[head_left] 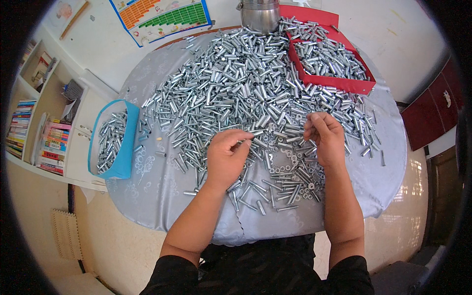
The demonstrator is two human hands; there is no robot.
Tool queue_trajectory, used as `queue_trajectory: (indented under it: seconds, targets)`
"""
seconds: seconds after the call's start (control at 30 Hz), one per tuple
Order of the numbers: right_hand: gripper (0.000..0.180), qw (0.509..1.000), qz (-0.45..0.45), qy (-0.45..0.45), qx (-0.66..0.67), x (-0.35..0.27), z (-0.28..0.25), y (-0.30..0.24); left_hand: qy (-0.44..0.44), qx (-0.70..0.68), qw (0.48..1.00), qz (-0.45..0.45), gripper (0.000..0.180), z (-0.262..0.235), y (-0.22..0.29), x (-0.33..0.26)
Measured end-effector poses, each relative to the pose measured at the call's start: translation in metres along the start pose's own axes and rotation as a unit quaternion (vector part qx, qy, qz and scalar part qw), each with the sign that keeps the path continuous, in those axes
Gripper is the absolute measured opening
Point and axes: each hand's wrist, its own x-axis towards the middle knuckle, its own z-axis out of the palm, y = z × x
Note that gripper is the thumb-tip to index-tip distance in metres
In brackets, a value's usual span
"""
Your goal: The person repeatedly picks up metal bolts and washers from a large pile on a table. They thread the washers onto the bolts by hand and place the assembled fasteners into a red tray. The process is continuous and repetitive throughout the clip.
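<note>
Bolts (pixel 231 83) lay in a broad silvery heap over most of the round, cloth-covered table (pixel 152 201), thinning toward the near edge. At the far right, a red box (pixel 339 85) was filled with more of them, and a smaller blue box (pixel 130 142) with others stood at the left edge. A steel pot (pixel 260 19) rose behind the heap. Both hands were bent over its near part, well apart: the left hand (pixel 227 153) and the right hand (pixel 328 140) had curled fingers, thumbs close to them; whether either gripped anything could not be told. Small washers (pixel 310 186) lay loose between the forearms.
</note>
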Motion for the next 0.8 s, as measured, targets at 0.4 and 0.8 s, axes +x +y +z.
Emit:
queue_trajectory:
  seconds: [0.4,0.8]
  targets:
    - [0.015,0.982,-0.004,-0.024,-0.186,-0.002,0.0,-0.001,-0.092,0.168,0.974,0.119,0.015,-0.002,0.006,-0.002]
    - [0.017,0.753,-0.205,-0.208,-0.589,-0.015,0.01,0.005,0.009,0.109,0.989,0.099,0.013,0.003,0.004,-0.001]
